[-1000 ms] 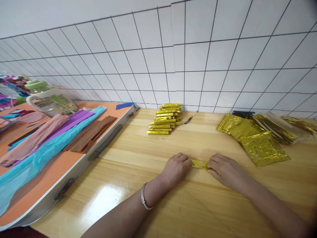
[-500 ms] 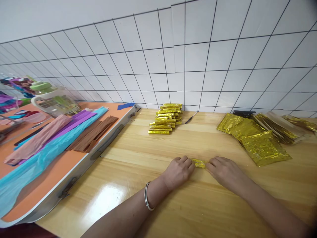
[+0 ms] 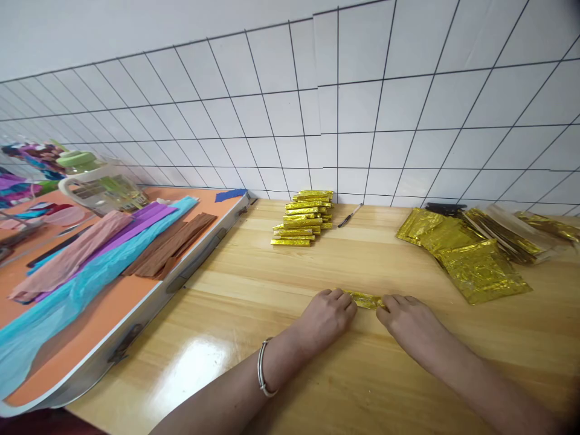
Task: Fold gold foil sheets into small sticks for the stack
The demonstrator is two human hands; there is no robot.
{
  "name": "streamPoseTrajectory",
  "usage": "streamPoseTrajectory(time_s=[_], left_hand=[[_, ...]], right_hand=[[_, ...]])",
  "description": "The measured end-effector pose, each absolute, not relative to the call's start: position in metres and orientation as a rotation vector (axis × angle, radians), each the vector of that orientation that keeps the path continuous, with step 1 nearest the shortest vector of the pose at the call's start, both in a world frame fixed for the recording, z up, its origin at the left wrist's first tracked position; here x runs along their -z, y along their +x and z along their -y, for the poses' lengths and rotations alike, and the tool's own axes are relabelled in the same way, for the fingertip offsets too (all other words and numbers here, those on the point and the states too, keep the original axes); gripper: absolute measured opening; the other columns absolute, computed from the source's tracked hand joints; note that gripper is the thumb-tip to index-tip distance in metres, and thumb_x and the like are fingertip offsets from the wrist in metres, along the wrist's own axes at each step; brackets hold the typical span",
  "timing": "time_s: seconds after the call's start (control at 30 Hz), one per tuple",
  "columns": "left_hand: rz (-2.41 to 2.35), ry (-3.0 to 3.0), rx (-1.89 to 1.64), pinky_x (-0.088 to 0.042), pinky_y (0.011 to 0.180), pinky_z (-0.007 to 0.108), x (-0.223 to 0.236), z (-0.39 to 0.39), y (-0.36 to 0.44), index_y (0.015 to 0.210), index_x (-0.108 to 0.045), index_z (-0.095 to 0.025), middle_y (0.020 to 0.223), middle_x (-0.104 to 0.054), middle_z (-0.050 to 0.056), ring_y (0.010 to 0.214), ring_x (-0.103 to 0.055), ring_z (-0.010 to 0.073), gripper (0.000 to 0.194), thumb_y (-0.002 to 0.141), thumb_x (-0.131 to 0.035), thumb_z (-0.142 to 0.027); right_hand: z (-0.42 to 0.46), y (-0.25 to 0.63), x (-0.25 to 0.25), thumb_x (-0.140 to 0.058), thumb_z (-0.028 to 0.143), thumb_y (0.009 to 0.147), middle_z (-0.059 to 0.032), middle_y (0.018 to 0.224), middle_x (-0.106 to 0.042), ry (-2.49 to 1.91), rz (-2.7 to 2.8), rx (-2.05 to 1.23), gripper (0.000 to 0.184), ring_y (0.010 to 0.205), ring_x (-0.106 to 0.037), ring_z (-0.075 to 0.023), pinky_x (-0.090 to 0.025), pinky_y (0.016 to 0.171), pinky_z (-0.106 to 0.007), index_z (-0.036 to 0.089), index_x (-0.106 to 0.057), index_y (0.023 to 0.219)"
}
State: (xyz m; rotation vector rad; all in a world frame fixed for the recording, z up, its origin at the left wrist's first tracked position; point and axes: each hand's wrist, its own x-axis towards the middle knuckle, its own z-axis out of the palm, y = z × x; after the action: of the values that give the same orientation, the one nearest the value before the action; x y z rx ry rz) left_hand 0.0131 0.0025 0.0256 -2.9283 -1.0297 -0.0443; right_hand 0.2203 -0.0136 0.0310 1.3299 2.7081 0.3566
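Note:
A narrow strip of gold foil (image 3: 366, 299) lies on the wooden table between my two hands. The fingers of my left hand (image 3: 330, 314) are curled over its left end, and a silver bangle circles that wrist. At the other end, my right hand (image 3: 405, 320) pinches the foil with bent fingers. The fingertips of both hands are partly hidden. Beyond them, near the wall, sits a stack of folded gold foil strips (image 3: 302, 219). To the right are several flat gold foil sheets (image 3: 481, 270), overlapping one another.
A black pen (image 3: 350, 216) lies beside the stack. At left stands an orange-topped board (image 3: 86, 356) with a raised edge, bearing brown crepe paper (image 3: 170, 244), turquoise crepe paper (image 3: 104, 272) and a clear jug (image 3: 111, 188). A gridded white wall (image 3: 357, 103) closes off the back.
Both hands stay on the foil strip, with small shifts of the fingers. The gap between the hands narrowed slightly, then widened a little. The stack and sheets have not moved.

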Motion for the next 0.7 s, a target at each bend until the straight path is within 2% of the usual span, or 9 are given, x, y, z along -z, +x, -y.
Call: streamPoseTrajectory(time_s=[0.07,0.17,0.37,0.43,0.57,0.7], left_hand=[[1.041,-2.929,0.023,-0.039,0.065,0.031,-0.030,0.003,0.014,0.102,-0.051,-0.015,0.090,-0.057,0.007,0.081,-0.050,0.0191,0.016,0.089,-0.042,-0.015],[1.066,-2.934,-0.018,-0.039,0.065,0.032,-0.034,0.009,0.018,0.099,-0.054,-0.016,0.093,-0.055,0.008,0.083,-0.049,0.0198,0.016,0.089,-0.042,-0.021],[1.045,-2.972,0.033,-0.039,0.077,0.036,-0.032,0.006,0.027,0.088,-0.057,-0.016,0.094,-0.054,0.008,0.090,-0.048,0.0215,0.022,0.090,-0.041,-0.030],[1.070,-2.984,0.051,-0.039,0.078,0.034,-0.031,0.006,0.028,0.095,-0.057,-0.016,0.095,-0.054,0.008,0.089,-0.048,0.0209,0.024,0.090,-0.042,-0.033],[1.105,-2.979,0.062,-0.040,0.077,0.035,-0.031,0.010,0.033,0.120,-0.045,-0.018,0.098,-0.055,0.007,0.091,-0.049,0.0215,0.043,0.088,-0.043,-0.047],[1.123,-2.971,0.010,-0.039,0.077,0.035,-0.031,0.010,0.038,0.118,-0.048,-0.020,0.100,-0.055,0.008,0.095,-0.048,0.0225,0.046,0.086,-0.042,-0.052]], right_hand=[[0.013,0.223,-0.035,-0.053,0.005,0.077,-0.0075,0.079,-0.062,1.317,-2.722,-0.303,0.019,0.075,-0.059,-0.0211,-0.042,0.066,-0.032,0.019,-0.065,0.080],[0.011,0.230,-0.040,-0.052,0.005,0.078,-0.0068,0.082,-0.063,1.315,-2.739,-0.222,0.021,0.079,-0.058,-0.0216,-0.043,0.069,-0.034,0.020,-0.066,0.084],[0.013,0.259,-0.031,-0.047,0.019,0.087,-0.0077,0.114,-0.059,1.237,-2.876,0.051,0.027,0.102,-0.053,-0.0222,-0.044,0.083,-0.037,0.023,-0.061,0.109],[0.017,0.269,-0.024,-0.047,0.025,0.088,-0.0081,0.125,-0.053,1.257,-2.895,0.112,0.033,0.112,-0.047,-0.0242,-0.041,0.090,-0.040,0.024,-0.055,0.120],[0.028,0.281,-0.009,-0.043,0.032,0.090,-0.0068,0.138,-0.042,1.356,-2.922,0.175,0.040,0.125,-0.036,-0.0253,-0.038,0.096,-0.046,0.027,-0.047,0.129],[0.035,0.284,-0.002,-0.041,0.033,0.091,-0.0068,0.141,-0.038,1.396,-2.959,0.214,0.043,0.129,-0.033,-0.0236,-0.037,0.097,-0.047,0.028,-0.042,0.133]])
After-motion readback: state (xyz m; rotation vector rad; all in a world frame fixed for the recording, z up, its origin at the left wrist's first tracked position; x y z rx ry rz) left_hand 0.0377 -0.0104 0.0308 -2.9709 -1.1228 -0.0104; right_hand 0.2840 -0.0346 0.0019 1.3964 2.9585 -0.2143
